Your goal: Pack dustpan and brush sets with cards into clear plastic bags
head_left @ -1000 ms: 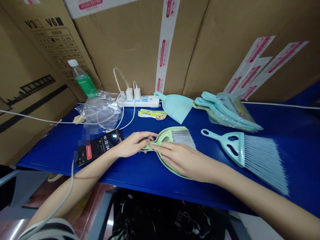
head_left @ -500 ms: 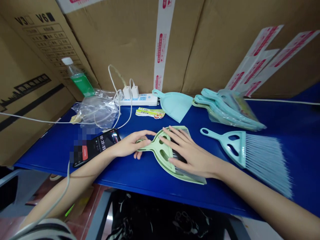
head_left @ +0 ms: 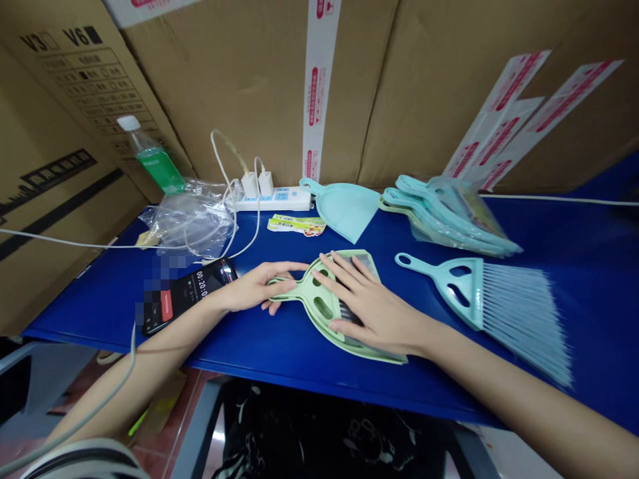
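Our left hand pinches green brush and dustpan by handles from left. Our right hand lies palm down over brush, spread wide. Both things at table's near middle.

Looks forward and down from head height, above the black, white-patterned cloth at the bottom edge. Sits close to the long, glossy blue desk, with the pale-green plastic brush-and-dustpan set near mid-frame. Faces the tall brown cardboard panels along the desk's far side.
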Demonstrator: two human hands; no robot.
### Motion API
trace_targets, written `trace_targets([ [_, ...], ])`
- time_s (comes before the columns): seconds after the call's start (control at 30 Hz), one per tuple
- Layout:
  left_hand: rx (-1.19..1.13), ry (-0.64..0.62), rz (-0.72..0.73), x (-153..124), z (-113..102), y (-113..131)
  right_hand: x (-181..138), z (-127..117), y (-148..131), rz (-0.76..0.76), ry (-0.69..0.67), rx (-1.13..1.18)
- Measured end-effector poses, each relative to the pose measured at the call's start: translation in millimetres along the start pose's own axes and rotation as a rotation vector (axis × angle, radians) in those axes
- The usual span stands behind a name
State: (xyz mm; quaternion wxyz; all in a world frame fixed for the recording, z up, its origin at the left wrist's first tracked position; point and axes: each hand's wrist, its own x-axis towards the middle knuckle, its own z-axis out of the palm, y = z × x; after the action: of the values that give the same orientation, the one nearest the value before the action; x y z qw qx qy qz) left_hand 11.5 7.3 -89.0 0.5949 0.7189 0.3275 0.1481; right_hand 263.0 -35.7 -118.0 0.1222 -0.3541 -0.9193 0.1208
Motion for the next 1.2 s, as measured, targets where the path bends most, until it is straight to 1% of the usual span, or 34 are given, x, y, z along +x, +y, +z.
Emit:
trace_targets([
  [0.23,-0.001,-0.004,0.000,0,0,0,1,-3,-3,0.015,-0.039,0.007],
  [0.73,0.015,0.019,0.008,1,0,-1,3,-3,-4,0.030,-0.048,-0.008],
  [1.0,0.040,0.023,-0.007,1,1,2,5,-10,-11,0.078,-0.119,-0.018],
  [1.07,0.060,0.010,0.002,1,0,3,4,-9,-10,0.075,-0.114,-0.007],
  [1.2,0.128,-0.003,0.003,1,-4,4,2,-6,-5,0.028,-0.060,0.022],
])
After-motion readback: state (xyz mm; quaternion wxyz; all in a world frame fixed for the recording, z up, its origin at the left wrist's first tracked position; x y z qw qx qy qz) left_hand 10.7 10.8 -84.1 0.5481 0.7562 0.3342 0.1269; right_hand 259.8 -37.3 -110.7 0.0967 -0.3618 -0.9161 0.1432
